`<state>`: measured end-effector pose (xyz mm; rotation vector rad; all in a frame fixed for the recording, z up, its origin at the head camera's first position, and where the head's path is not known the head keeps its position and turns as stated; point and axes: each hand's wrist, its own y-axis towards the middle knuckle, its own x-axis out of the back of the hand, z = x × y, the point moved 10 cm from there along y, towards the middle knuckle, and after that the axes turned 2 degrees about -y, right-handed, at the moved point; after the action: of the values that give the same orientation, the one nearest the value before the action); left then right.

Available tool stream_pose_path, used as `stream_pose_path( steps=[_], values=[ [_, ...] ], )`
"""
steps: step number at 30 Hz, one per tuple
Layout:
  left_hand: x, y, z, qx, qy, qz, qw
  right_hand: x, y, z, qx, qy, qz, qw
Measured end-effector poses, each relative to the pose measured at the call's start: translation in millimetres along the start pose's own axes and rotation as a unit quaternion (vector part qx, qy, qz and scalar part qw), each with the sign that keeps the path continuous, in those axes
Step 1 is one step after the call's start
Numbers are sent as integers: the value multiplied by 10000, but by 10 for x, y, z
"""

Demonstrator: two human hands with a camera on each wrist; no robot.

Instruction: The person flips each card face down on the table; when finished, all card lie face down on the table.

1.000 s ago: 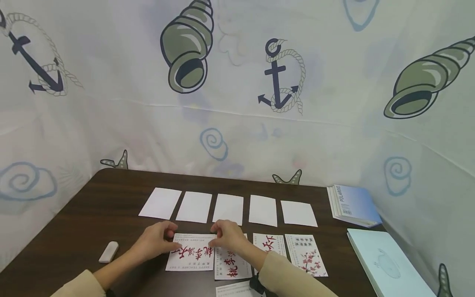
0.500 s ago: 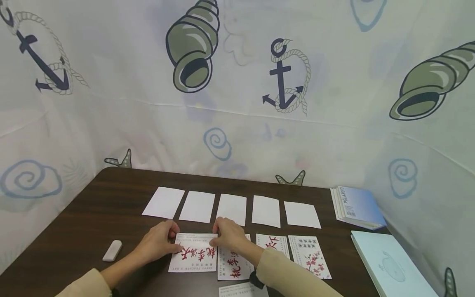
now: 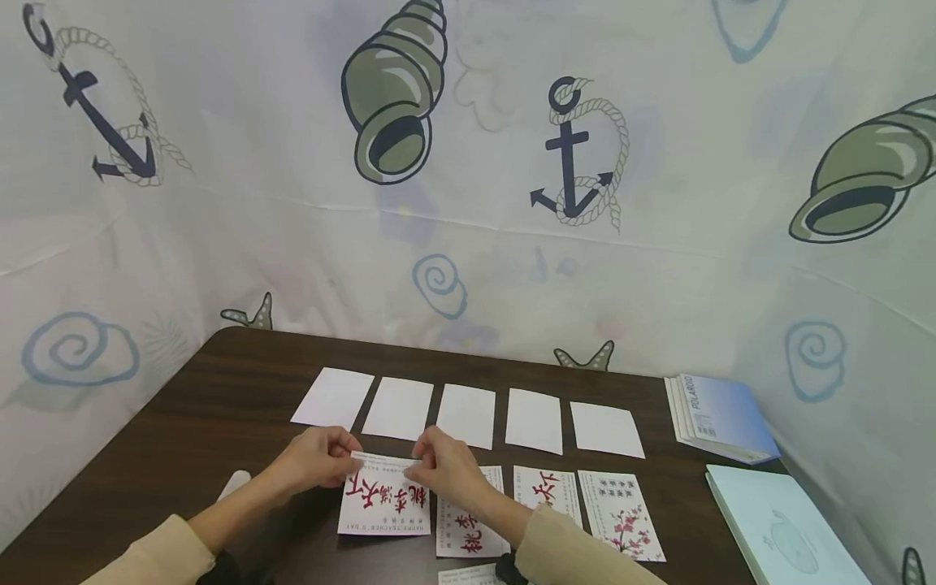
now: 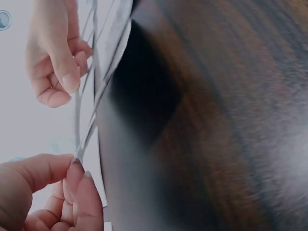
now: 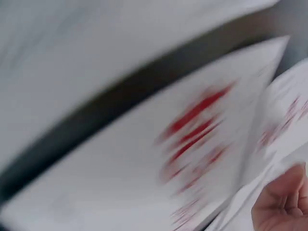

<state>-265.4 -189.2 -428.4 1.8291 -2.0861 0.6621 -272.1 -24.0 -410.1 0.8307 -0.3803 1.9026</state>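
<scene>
On the dark wooden table (image 3: 183,422), left hand (image 3: 316,457) and right hand (image 3: 444,465) each pinch the red-lettered card's (image 3: 385,505) far edge, lifting it; turning it over likely needs an even two-handed grip.

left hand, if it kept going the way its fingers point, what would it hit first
The left hand pinches the far left corner of the red-lettered card, fingers aimed right along its edge. Going on, it would most likely meet the right hand, which pinches the same edge; depth is hard to judge.

Five blank white cards (image 3: 465,415) in a row, Polaroid album (image 3: 720,418), perhaps an eraser (image 3: 236,484).
</scene>
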Motion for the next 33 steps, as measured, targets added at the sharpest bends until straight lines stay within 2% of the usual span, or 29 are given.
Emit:
stream_pose_path(
  steps=[4,7,13,16,20,22,24,27,29,31,33],
  values=[
    [30,-7,-126,-106,-196,63,9997,-113,-28,281,259,996,241,9944],
    [22,-28,-206,-202,-343,111,9991,-193,-50,416,292,1387,285,9895],
    [-17,-106,-359,-333,-605,204,9974,-196,-76,509,325,1284,-23,9912],
    [-60,-126,-383,-355,-1047,473,9927,-165,-91,508,260,1581,54,9871],
    [-172,-118,-297,-282,-1536,875,9838,14,-126,492,314,1656,-239,9854],
    [-224,-109,-211,-175,-1504,862,9847,151,-150,490,466,1459,-603,9864],
    [-259,-108,-123,-25,-1433,733,9870,278,-179,490,598,1325,-940,9849],
    [-207,-112,-20,104,-1228,207,9922,366,-206,427,521,1469,-1183,9807],
    [-124,-126,6,74,-971,-214,9950,357,-211,341,307,1739,-1168,9773],
    [-27,-140,11,-11,-473,-594,9971,309,-213,242,50,1997,-1058,9741],
    [52,-158,2,-69,72,-836,9964,247,-215,139,-212,2175,-921,9715]
  ],
)
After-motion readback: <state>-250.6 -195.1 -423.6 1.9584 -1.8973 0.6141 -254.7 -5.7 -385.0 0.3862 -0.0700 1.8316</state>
